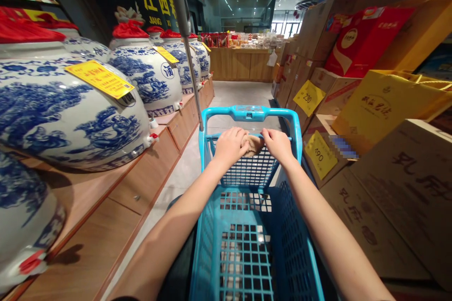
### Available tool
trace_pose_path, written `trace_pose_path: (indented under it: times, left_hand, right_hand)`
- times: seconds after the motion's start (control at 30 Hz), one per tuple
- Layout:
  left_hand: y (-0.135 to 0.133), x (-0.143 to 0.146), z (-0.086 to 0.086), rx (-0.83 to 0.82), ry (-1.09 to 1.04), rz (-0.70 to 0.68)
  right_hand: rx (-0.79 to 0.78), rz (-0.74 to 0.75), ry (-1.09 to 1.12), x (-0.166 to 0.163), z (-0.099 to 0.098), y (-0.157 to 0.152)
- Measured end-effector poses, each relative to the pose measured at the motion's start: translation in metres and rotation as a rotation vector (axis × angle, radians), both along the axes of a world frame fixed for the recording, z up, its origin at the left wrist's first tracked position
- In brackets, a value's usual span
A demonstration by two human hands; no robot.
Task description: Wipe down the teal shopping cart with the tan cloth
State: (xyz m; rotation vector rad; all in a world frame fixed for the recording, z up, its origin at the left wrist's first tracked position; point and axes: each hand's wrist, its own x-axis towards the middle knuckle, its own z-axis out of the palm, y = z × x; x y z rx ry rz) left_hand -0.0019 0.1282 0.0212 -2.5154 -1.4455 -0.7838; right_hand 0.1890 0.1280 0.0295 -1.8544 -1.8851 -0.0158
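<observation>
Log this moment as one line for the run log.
left hand and right hand: gripping tan cloth | over blue cart | aisle: porcelain jars left, cartons right

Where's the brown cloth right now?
Head view, centre: the brown cloth is bunched between the left hand and right hand, over the far end of the blue cart.

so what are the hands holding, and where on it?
Both hands, left hand and right hand, grip a brownish cloth-like bundle from either end, above the blue cart. What the bundle is cannot be told.
</observation>
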Motion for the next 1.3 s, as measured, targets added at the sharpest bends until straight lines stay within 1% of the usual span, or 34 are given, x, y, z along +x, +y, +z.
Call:
trace_pose_path:
  times: [0.07, 0.1, 0.13, 0.17, 0.2, 0.3, 0.33, 0.37, 0.43, 0.47, 0.57, 0.6, 0.63, 0.67, 0.7, 0.8, 0.83, 0.87, 0.9, 0.93, 1.07, 1.1, 1.13, 1.17, 1.3]
  left_hand:
    - [0.001, -0.007, 0.002, -0.01, -0.052, 0.131]
    - [0.002, -0.01, 0.002, -0.016, -0.076, 0.178]
    - [0.002, -0.012, 0.002, -0.022, -0.09, 0.191]
    - [0.003, -0.012, 0.0, -0.027, -0.091, 0.164]
    - [0.003, -0.012, -0.001, -0.028, -0.076, 0.103]
    - [0.004, -0.006, -0.007, -0.018, 0.019, -0.125]
    - [0.004, -0.004, -0.008, -0.015, 0.039, -0.158]
    - [0.004, -0.003, -0.008, -0.016, 0.044, -0.164]
    - [0.004, -0.005, -0.006, -0.02, 0.014, -0.104]
    - [0.004, -0.008, -0.004, -0.019, -0.013, -0.04]
    - [0.006, -0.019, 0.001, -0.021, -0.103, 0.218]
    - [0.007, -0.022, 0.003, -0.026, -0.123, 0.282]
    - [0.007, -0.023, 0.003, -0.032, -0.135, 0.309]
    - [0.008, -0.024, 0.003, -0.041, -0.139, 0.293]
    - [0.008, -0.023, 0.002, -0.047, -0.135, 0.241]
    - [0.009, -0.017, -0.003, -0.056, -0.093, -0.013]
    - [0.009, -0.015, -0.005, -0.058, -0.077, -0.083]
    - [0.009, -0.014, -0.006, -0.058, -0.065, -0.123]
    - [0.009, -0.013, -0.007, -0.058, -0.061, -0.127]
    - [0.009, -0.013, -0.008, -0.055, -0.067, -0.097]
    - [0.013, -0.021, -0.01, 0.0, -0.149, 0.196]
    - [0.014, -0.022, -0.011, 0.008, -0.161, 0.238]
    - [0.014, -0.022, -0.011, 0.007, -0.16, 0.241]
    - [0.013, -0.022, -0.011, -0.005, -0.143, 0.204]
    - [0.008, -0.016, -0.008, -0.068, -0.01, -0.089]
  right_hand:
    - [-0.01, 0.0, 0.0, 0.0, 0.001, 0.0]
    - [-0.022, -0.002, -0.004, 0.0, 0.001, 0.0]
    - [-0.035, -0.002, -0.006, 0.0, 0.002, 0.0]
    - [-0.048, -0.001, -0.005, 0.0, 0.002, 0.0]
    - [-0.06, 0.004, 0.0, 0.0, 0.002, 0.0]
    - [-0.076, 0.026, 0.028, 0.001, 0.003, 0.0]
    - [-0.077, 0.03, 0.036, 0.002, 0.003, 0.0]
    - [-0.077, 0.032, 0.043, 0.002, 0.003, 0.0]
    - [-0.076, 0.029, 0.049, 0.002, 0.003, 0.0]
    - [-0.075, 0.024, 0.049, 0.002, 0.003, 0.0]
    - [-0.072, 0.013, 0.035, 0.002, 0.003, -0.001]
    - [-0.073, 0.013, 0.032, 0.002, 0.003, -0.001]
    - [-0.075, 0.017, 0.03, 0.002, 0.003, 0.0]
    - [-0.078, 0.021, 0.029, 0.002, 0.004, 0.0]
    - [-0.08, 0.024, 0.029, 0.001, 0.004, 0.0]
    - [-0.072, 0.031, 0.028, 0.001, 0.003, 0.0]
    - [-0.068, 0.033, 0.029, 0.001, 0.003, 0.0]
    - [-0.064, 0.035, 0.029, 0.001, 0.003, 0.0]
    - [-0.063, 0.037, 0.029, 0.001, 0.003, 0.0]
    - [-0.062, 0.037, 0.027, 0.002, 0.003, -0.001]
    - [-0.065, 0.032, 0.008, 0.002, 0.004, -0.001]
    - [-0.066, 0.033, 0.005, 0.002, 0.004, -0.001]
    - [-0.065, 0.035, 0.003, 0.002, 0.004, 0.0]
    - [-0.063, 0.038, 0.003, 0.002, 0.003, 0.0]
    - [-0.052, 0.05, 0.018, 0.003, 0.003, -0.001]
